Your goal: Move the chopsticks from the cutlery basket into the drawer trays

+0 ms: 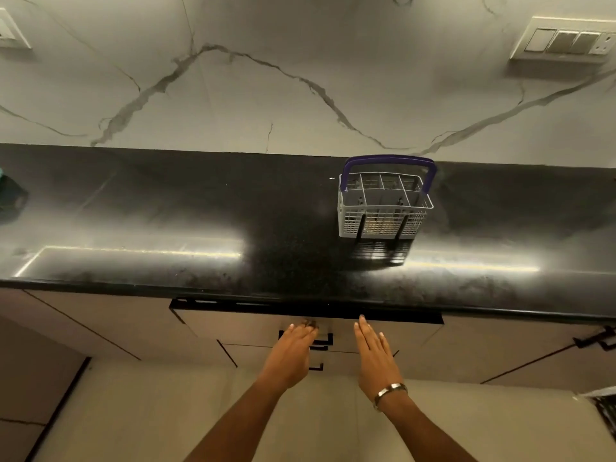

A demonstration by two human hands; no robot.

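Both bare forearms reach up from the bottom edge of the view, converging slightly towards the middle, the left from lower centre and the right from lower right. The left hand (292, 353) is seen from the back, fingers held together and extended forward, their tips bent a little downward at the far end; whether they press on anything cannot be told. The right hand (373, 353) is flat and straight, fingers (363, 331) close together and pointing forward and slightly left, thumb lying along its outer side. A metal bangle (390, 391) circles the right wrist. The two hands sit side by side, apart, at about the same height
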